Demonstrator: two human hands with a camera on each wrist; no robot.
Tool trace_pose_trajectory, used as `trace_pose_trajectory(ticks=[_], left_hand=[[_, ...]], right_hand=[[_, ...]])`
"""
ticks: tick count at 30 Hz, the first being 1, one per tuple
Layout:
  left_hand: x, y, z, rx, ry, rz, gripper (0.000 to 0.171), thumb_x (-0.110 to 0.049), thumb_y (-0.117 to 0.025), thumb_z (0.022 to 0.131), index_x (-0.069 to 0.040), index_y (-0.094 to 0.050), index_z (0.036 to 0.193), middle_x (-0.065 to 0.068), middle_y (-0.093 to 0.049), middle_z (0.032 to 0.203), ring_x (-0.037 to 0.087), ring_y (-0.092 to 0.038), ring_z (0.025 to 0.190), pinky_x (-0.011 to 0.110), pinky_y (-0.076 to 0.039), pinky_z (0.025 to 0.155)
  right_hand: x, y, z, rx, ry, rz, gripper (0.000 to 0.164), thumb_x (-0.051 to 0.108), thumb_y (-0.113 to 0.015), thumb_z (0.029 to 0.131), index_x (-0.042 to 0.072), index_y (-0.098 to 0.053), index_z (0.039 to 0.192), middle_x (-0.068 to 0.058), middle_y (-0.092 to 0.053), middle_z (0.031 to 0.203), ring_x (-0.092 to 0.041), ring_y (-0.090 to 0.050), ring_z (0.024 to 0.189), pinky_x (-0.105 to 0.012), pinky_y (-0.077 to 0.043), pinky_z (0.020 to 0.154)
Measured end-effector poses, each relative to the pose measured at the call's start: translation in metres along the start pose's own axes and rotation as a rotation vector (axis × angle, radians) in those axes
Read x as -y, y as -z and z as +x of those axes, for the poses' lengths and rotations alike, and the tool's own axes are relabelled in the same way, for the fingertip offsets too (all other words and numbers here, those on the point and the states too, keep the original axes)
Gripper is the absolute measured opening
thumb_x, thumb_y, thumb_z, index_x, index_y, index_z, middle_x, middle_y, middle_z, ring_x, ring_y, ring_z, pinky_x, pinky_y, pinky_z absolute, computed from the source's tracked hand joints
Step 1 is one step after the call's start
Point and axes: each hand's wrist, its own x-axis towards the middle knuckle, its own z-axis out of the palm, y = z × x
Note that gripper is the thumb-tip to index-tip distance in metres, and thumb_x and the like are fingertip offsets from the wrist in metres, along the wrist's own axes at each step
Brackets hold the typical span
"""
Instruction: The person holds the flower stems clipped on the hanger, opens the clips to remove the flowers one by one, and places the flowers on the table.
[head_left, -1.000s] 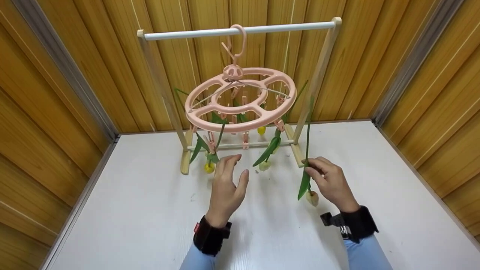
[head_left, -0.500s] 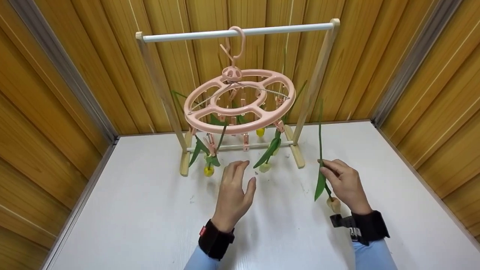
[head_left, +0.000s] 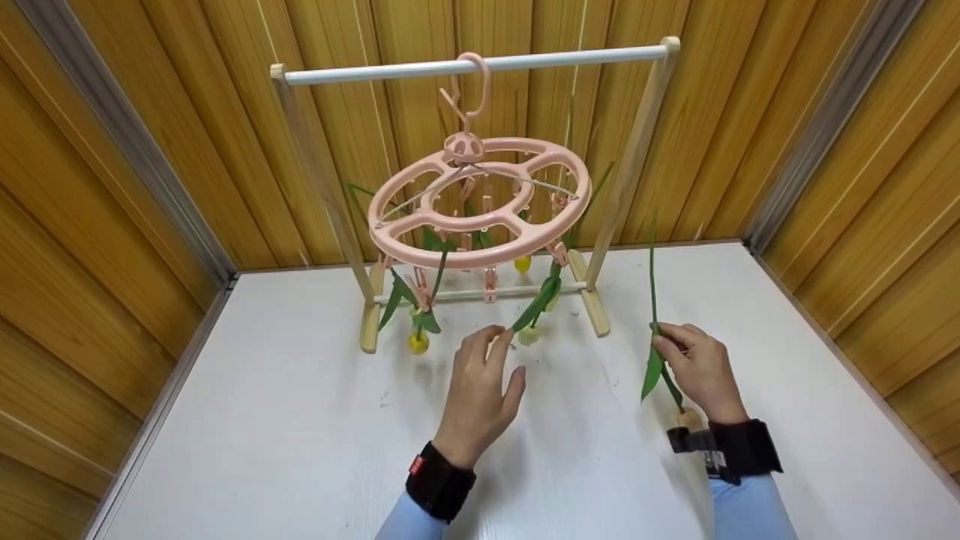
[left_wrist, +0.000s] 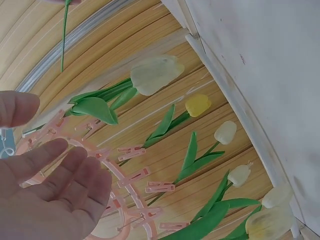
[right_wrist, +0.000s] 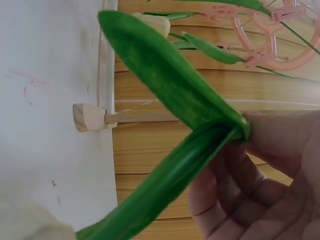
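My right hand point(head_left: 701, 371) pinches an artificial tulip point(head_left: 652, 375) by its stem near the leaves, bloom downward, to the right of the rack. Its pale bloom is partly covered by the wrist strap in the head view; the green leaf point(right_wrist: 155, 70) fills much of the right wrist view. My left hand point(head_left: 480, 390) holds nothing, its fingers loosely extended, fingertips right at the leaf of a hanging white tulip point(head_left: 529, 334). Above and beyond it is a round pink clip hanger point(head_left: 469, 260), with several tulips clipped upside down, among them a yellow tulip point(head_left: 418, 343).
The hanger hooks over the white bar point(head_left: 375, 72) of a wooden rack, whose right foot point(head_left: 598, 315) lies between the hands and the back wall. Unused pink clips point(head_left: 490, 285) dangle from the ring. Wood-patterned walls point(head_left: 862, 187) enclose the white table point(head_left: 300, 420).
My right hand has carried its tulip to the right, away from the rack. The left hand has shifted right, from near the yellow tulip to the white tulip's leaf.
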Motion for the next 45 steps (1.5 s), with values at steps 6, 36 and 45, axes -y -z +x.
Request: trace_pose_trajectory(ticks=[6,36,45], left_hand=[[-0.001,-0.004,-0.002,0.008,-0.053,0.036,0.045,-0.015,-0.076,0.090,-0.002,-0.063,0.131,0.013,-0.060,0.126,0.030,-0.057,0.117,0.044,-0.049,0.096],[-0.005,-0.011,-0.005,0.078,-0.088,0.044,0.045,-0.019,-0.076,0.091,-0.005,-0.064,0.131,0.009,-0.060,0.128,0.026,-0.057,0.119,0.040,-0.048,0.091],[-0.006,-0.012,-0.006,0.082,-0.085,0.046,0.044,-0.019,-0.076,0.092,-0.005,-0.063,0.131,0.009,-0.060,0.128,0.026,-0.056,0.121,0.041,-0.049,0.092]], right_hand=[[-0.006,0.001,0.003,0.046,-0.053,-0.013,0.026,0.007,-0.063,0.103,-0.007,-0.071,0.122,-0.017,-0.071,0.100,-0.003,-0.061,0.080,-0.016,-0.047,0.069],[-0.041,-0.009,0.007,0.219,-0.260,-0.094,0.036,0.007,-0.057,0.100,-0.012,-0.054,0.130,-0.025,-0.064,0.109,-0.040,-0.062,0.102,-0.046,-0.050,0.083],[-0.049,-0.013,0.005,0.172,-0.260,-0.128,0.010,0.001,-0.059,0.096,-0.006,-0.062,0.102,-0.026,-0.066,0.101,-0.038,-0.063,0.092,-0.038,-0.047,0.074]])
